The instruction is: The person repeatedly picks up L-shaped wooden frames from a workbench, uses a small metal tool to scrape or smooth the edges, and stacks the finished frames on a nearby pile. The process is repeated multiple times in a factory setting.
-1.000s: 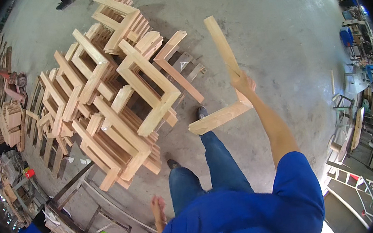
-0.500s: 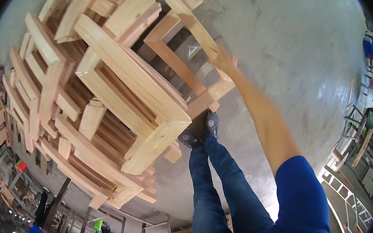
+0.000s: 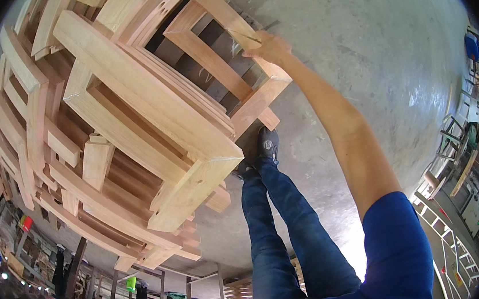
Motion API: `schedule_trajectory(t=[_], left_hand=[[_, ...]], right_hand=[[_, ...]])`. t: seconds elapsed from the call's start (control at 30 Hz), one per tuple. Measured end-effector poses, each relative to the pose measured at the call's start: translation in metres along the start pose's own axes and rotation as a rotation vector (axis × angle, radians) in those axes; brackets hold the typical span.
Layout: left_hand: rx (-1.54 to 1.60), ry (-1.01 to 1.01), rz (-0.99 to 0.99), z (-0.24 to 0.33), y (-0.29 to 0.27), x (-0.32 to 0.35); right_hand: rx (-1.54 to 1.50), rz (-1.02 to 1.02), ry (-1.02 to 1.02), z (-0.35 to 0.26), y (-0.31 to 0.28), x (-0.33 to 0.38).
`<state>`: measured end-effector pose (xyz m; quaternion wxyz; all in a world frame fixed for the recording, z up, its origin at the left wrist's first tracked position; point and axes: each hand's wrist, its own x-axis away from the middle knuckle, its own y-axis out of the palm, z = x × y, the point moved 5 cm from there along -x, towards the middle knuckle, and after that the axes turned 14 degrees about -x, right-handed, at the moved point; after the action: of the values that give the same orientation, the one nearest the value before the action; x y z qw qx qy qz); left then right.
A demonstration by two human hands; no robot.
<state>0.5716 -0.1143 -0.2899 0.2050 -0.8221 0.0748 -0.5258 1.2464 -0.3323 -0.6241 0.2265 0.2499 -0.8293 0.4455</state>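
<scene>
Wooden frame (image 3: 225, 64) gripped by right hand (image 3: 269, 47), atop stacked frames (image 3: 134, 131), left hand unseen.

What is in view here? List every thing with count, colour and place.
pale wooden U-shaped frame: one, light tan, upper middle, set against the stack, gripped by the right hand
stack of pale wooden frames: many, light tan, left half
grey concrete floor: one, grey, upper right
cluttered metal racks: several, dark, right rim and lower left
green cup: one, bottom left
blue-jeaned legs: two, lower middle
black shoe: one clear, centre
right hand: fingers on the frame's rail
left hand: out of view
</scene>
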Motion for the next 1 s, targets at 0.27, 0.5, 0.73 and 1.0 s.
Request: schedule_trajectory(t=[0.27,0.5,0.73,1.0], left_hand=[[-0.047,0.015,0.009,0.015,-0.015,-0.009],[-0.076,0.024,0.000,0.023,-0.027,-0.018],[-0.068,0.052,-0.001,0.014,-0.036,-0.017],[0.072,0.216,-0.054,0.024,-0.029,0.010]], right_hand=[[-0.106,-0.030,0.036,0.006,-0.004,-0.002],[-0.114,0.076,-0.002,0.007,-0.008,0.007],[-0.333,0.333,0.076,0.024,-0.027,0.066],[-0.089,0.217,0.255,0.120,-0.027,0.298]])
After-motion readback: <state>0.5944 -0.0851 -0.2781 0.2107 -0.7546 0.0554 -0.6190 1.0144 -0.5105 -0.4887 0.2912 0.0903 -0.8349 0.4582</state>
